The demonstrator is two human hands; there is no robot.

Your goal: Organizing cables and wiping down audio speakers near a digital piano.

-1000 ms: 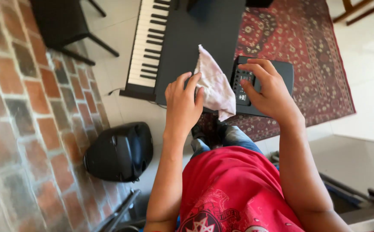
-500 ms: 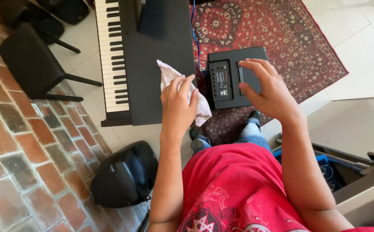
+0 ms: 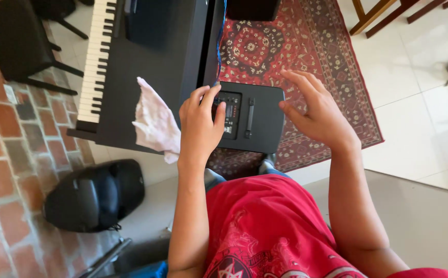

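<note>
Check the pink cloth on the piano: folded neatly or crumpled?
Crumpled. The pink cloth lies bunched and creased on the black piano top, one corner hanging over its edge, beside the left hand.

Red brick wall (image 3: 7,154), pale tiled floor (image 3: 419,128), patterned red rug (image 3: 296,46), black stool (image 3: 18,41), wooden chair legs (image 3: 378,15)

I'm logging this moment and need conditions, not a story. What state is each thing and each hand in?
Left hand: empty, fingers on the speaker box's control panel.
Right hand: empty, fingers spread, at the box's right edge.
Black speaker box: upright, handle on top.
Pink cloth: crumpled, lying on the piano, let go.
Digital piano: keys uncovered.
</note>
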